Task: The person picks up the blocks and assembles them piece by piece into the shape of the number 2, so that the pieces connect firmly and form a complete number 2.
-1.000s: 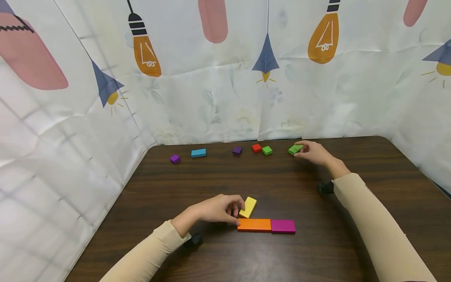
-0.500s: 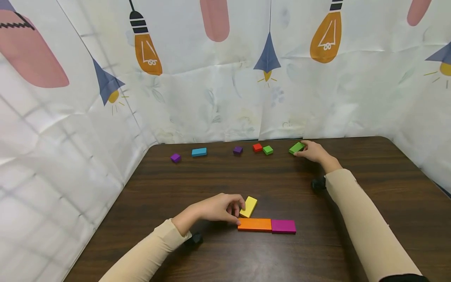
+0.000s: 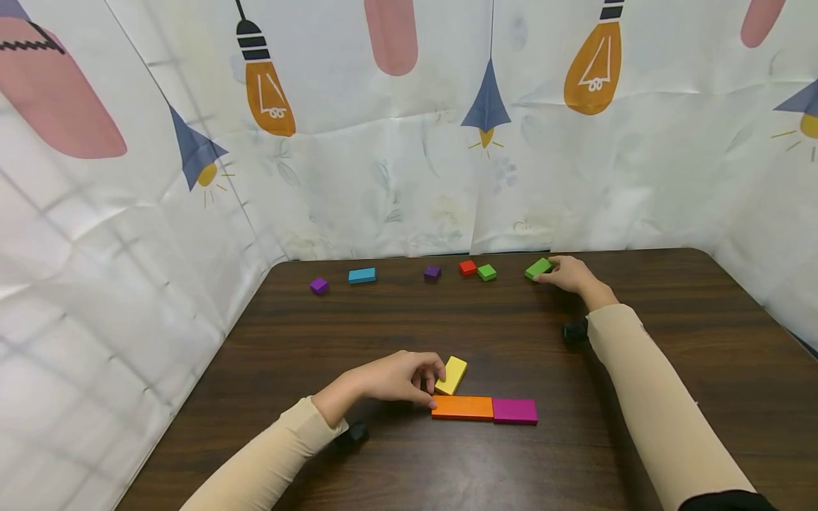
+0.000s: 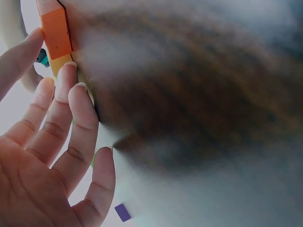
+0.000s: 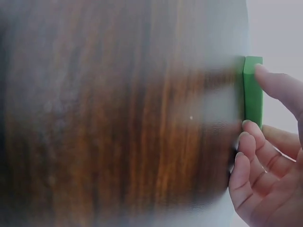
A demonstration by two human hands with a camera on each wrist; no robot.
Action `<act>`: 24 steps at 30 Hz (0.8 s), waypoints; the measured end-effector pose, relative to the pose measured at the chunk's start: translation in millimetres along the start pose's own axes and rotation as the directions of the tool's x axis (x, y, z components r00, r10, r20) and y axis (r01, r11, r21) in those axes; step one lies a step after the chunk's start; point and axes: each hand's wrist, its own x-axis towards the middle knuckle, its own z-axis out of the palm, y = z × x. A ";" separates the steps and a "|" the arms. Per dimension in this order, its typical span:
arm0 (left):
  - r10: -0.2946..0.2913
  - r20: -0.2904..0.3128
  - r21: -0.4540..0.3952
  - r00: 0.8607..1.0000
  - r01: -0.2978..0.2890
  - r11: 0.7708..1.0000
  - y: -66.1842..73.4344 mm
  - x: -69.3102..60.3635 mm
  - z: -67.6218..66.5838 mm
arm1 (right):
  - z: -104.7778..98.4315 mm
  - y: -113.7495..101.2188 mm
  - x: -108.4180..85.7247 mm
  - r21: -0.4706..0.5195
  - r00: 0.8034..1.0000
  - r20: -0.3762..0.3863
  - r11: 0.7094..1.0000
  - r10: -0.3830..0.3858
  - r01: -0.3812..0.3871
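At the table's far side, my right hand (image 3: 573, 275) pinches a green rectangular block (image 3: 538, 267) between thumb and fingers. The right wrist view shows the thumb on one end of that green block (image 5: 253, 92) and a fingertip by the other. Nearer to me, my left hand (image 3: 399, 377) rests with its thumb touching the left end of an orange block (image 3: 462, 407). Its fingertips lie against a tilted yellow block (image 3: 451, 375) just behind the orange one. A magenta block (image 3: 515, 411) sits end to end with the orange block, in one row.
Along the back of the dark wooden table (image 3: 358, 319) lie a purple block (image 3: 319, 286), a blue block (image 3: 362, 275), a dark purple block (image 3: 432, 272), a red block (image 3: 468, 267) and a small green block (image 3: 487, 272). A patterned curtain (image 3: 396, 191) hangs behind the far edge.
My right forearm has shifted slightly left, and the right hand has settled closer around the green rectangular block. The left hand and the blocks near it look unmoved.
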 end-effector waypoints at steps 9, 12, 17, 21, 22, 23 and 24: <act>-0.021 0.001 0.003 1.000 0.021 1.000 1.1 0.7 0.1 | 1.3 -0.2 0.3 -0.011 0.999 -0.032 1.000 -0.016 0.016; -0.019 0.001 0.005 1.000 0.019 1.000 1.0 1.0 0.0 | 1.9 0.6 1.2 -0.010 0.999 -0.041 1.000 -0.023 0.022; -0.022 0.004 0.005 1.000 0.022 1.000 2.0 0.9 -0.6 | 2.0 1.3 1.1 -0.011 0.998 -0.049 0.999 -0.046 0.045; -0.030 0.008 0.003 1.000 0.030 1.000 2.6 0.8 -0.9 | 0.9 0.8 -1.0 -0.017 0.997 -0.055 0.999 -0.049 0.048; -0.033 0.009 0.000 0.999 0.033 0.999 3.2 0.4 -1.1 | 0.8 0.9 -1.3 -0.017 0.997 -0.057 0.999 -0.047 0.046; -0.034 0.010 -0.003 0.999 0.034 0.999 3.6 0.2 -1.3 | 0.8 0.7 -1.8 -0.018 0.997 -0.060 0.999 -0.047 0.046; -0.036 0.010 -0.007 0.999 0.036 0.999 3.9 0.0 -1.4 | 0.8 0.5 -2.2 -0.017 0.997 -0.063 0.999 -0.047 0.046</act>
